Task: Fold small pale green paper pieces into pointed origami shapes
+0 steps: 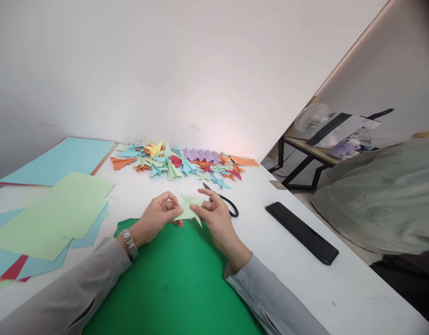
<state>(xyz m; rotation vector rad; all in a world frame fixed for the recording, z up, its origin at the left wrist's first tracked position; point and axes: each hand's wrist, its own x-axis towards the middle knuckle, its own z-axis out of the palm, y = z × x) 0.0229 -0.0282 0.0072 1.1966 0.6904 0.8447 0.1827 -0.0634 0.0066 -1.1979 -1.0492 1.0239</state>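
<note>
Between my two hands is a pale green folded paper star [188, 207], its points spreading outward. My left hand [159, 215], with a metal watch [130, 243] at its wrist, pinches the star's left side between thumb and fingers. On the opposite side, my right hand [214, 217] pinches it with thumb and index finger, the other fingers partly curled. Just behind my right hand lie scissors with a black handle [232, 207], partly hidden by it. Below both hands spreads a green sheet [176, 279].
Many small folded paper shapes [174, 173] lie along the wall. Loose coloured sheets [75, 200] and a blue-topped stack [61, 158] are on the left. A long black case [301, 231] rests at the right, near the white table's edge [371, 274]. Beyond stands a low shelf [307, 148].
</note>
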